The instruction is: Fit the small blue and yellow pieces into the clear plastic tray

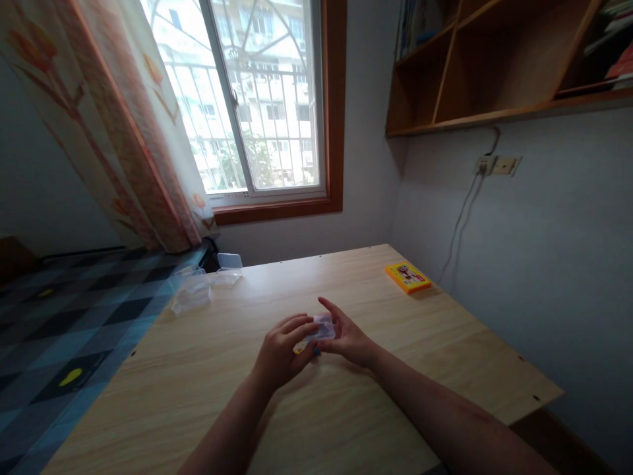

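A small clear plastic box (324, 328) with pinkish and dark marks is held between my two hands, just above the middle of the table. My left hand (284, 348) grips its left side, the fingers curved over the top and the thumb below. On the right side, my right hand (350, 340) pinches the box between thumb and fingers, with one finger sticking up and away. Small blue pieces (317, 351) and a bit of yellow show under the left fingers; whether they lie inside the box or beneath it I cannot tell.
The pale wooden table (277, 435) spans the view. An orange-yellow flat box (408, 277) lies near its right back edge. Clear plastic containers (192, 293) stand at the left back edge, beside a checked bed cover (74, 330). A wall shelf (494, 66) hangs at upper right.
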`<state>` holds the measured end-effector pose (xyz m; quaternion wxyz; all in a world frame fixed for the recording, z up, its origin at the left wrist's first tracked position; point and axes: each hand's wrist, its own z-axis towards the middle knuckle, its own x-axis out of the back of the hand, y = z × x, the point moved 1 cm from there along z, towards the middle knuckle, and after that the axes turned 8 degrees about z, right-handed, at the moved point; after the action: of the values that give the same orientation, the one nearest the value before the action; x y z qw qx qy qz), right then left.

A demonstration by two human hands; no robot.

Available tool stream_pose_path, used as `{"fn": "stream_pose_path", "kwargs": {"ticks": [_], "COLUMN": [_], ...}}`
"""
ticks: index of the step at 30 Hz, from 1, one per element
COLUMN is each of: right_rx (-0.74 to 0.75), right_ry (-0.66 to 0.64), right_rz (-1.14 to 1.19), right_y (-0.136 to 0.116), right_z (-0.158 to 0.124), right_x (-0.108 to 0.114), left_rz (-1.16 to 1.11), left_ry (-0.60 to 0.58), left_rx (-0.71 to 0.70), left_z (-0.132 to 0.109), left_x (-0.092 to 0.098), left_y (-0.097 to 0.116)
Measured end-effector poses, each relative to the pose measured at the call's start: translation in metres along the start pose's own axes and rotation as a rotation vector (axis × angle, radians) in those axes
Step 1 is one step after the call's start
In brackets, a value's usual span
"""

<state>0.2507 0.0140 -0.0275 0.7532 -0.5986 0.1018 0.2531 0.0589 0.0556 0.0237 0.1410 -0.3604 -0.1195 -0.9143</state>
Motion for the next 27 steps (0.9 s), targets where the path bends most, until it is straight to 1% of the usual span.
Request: {"fn": "stream_pose_path", "kwargs": {"ticks": [6, 17, 21, 27], "right_rx": [0.011, 0.001, -0.01, -0.08], "right_ry": [0.032, 0.098, 0.08, 0.042], "right_rz": [0.016, 0.046, 0.054, 0.116], "right_y": [-0.001, -0.003, -0.006, -0.011], "right_z": [0.001, 0.001, 0.0, -0.003], "right_x": [-0.005, -0.007, -0.005, -0.001], "left_rz": [-0.028, -0.078, -0.082, -0.078], "left_ry": [0.028, 0.03, 0.026, 0.007], "left_rx": [0.053, 0.109, 0.13, 0.15], "left_z": [-0.003, -0.002, -0.002, -0.002], "left_x": [-0.004, -0.007, -0.005, 0.003], "left_y": [-0.002, -0.002, 0.0, 0.0]}}
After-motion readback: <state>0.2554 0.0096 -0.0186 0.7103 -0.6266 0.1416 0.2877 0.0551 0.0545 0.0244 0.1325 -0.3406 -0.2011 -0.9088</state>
